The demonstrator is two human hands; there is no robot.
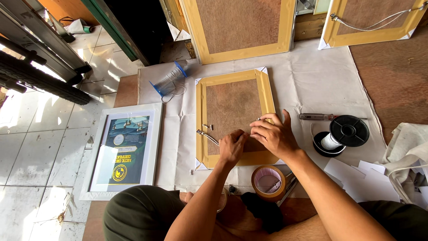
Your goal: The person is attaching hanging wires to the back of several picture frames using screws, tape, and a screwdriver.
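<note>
On the white sheet, both hands, left hand (232, 147) and right hand (273, 135), pinch a thin, springy wire (207, 136) over the light, stiff frame back (232, 117), best gripped by its edges.

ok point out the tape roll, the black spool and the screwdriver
tape roll (256, 178), head view, on its brown outer band
black spool (349, 130), head view, on its top flange
screwdriver (314, 117), head view, on its handle

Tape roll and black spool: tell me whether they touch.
Apart. The head view shows the tape roll by the right forearm and the black spool further right, with white cloth between them.
</note>
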